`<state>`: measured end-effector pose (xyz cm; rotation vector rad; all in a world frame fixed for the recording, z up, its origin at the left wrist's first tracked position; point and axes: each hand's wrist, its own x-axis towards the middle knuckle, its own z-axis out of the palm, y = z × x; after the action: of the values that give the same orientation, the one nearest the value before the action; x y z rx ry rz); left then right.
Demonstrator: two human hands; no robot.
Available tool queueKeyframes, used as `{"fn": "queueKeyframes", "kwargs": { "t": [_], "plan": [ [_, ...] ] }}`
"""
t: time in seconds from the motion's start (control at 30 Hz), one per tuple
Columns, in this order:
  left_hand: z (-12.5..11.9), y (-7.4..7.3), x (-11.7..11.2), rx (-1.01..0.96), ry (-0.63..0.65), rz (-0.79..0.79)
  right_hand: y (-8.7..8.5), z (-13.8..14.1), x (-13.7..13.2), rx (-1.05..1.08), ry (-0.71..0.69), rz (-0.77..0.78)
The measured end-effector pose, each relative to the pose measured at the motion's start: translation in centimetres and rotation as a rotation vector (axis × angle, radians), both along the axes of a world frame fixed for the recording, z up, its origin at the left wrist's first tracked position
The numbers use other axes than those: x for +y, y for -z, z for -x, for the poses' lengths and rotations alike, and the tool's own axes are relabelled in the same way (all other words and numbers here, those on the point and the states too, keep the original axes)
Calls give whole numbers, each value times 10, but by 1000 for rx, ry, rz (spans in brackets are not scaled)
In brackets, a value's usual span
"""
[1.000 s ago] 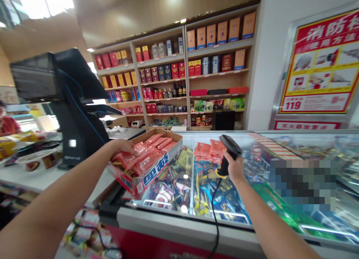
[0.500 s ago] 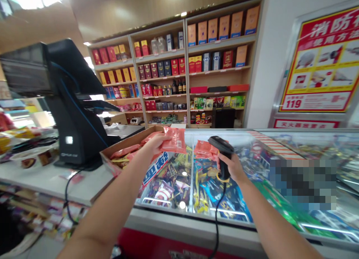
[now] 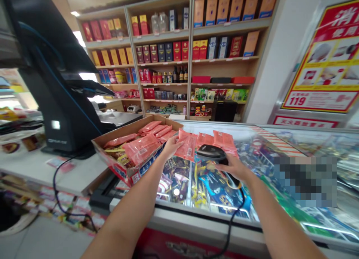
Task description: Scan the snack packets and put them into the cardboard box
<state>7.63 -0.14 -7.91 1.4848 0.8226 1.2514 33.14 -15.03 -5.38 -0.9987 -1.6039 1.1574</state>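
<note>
My left hand (image 3: 171,147) pinches an orange-pink plastic snack packet (image 3: 186,146) by its left edge, over the glass freezer top. A black barcode scanner (image 3: 211,153) is gripped in my right hand (image 3: 237,166), its head turned left toward the packet. More packets of the same colour (image 3: 224,138) lie on the glass just behind the scanner. To the left stands an open cardboard box (image 3: 127,168) with several such packets inside, one large packet (image 3: 142,148) resting across the near side.
A black point-of-sale terminal (image 3: 60,91) stands on the counter (image 3: 81,178) at left. The scanner's cable (image 3: 234,218) hangs over the front edge of the freezer (image 3: 196,213). Shelves of boxed goods (image 3: 162,61) line the back wall. A blurred patch covers something on the right glass.
My left hand and its packet have moved right and slightly down, closer to the scanner. The scanner has tilted to point left. The view has shifted, showing more of the box.
</note>
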Motion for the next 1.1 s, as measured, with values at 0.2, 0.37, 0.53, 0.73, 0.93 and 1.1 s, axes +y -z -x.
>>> {"fn": "queueKeyframes", "kwargs": {
  "t": [0.2, 0.37, 0.53, 0.73, 0.93, 1.1],
  "plan": [
    [-7, -2, -1, -2, -106, -60, 2, 3, -1, -79, 9, -35],
    [-10, -7, -9, -33, -48, -60, 9, 0, 3, -87, 16, -59],
    [-11, -10, -13, -77, -10, -30, 14, -2, 6, -61, 15, -56],
    [-11, -7, -11, -88, -54, 2, 9, -1, 6, 2, 46, -83],
    [-28, -5, -10, -177, -44, 70, 1, -18, 12, 580, 341, 1],
    [-71, -18, 13, -40, -91, 88, 1, -39, 23, 882, 438, 147]
  ]
}}
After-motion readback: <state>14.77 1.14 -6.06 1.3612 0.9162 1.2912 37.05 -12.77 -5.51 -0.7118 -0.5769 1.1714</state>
